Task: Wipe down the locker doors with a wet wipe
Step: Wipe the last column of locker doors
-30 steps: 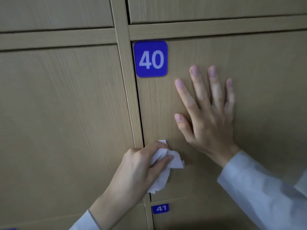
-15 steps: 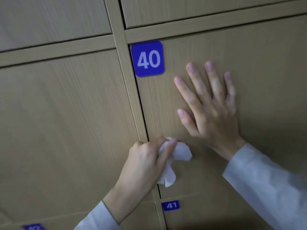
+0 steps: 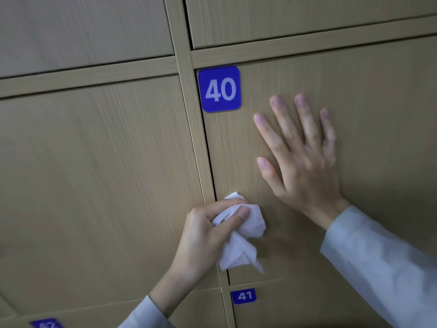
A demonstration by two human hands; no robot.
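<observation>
Left: the neighbouring locker door (image 3: 94,174) shows no visible wipe marks, so its state cannot be told. Centre: left hand (image 3: 203,235) pinches a crumpled wet wipe (image 3: 238,240) between thumb and fingers, pressed on the lower left edge of door 40 (image 3: 366,114), just right of the vertical divider (image 3: 196,138). Right: right hand (image 3: 300,162) lies spread flat on that door, bracing it; judged mid-task, door 41 (image 3: 295,304) below and others apparently still pending.
</observation>
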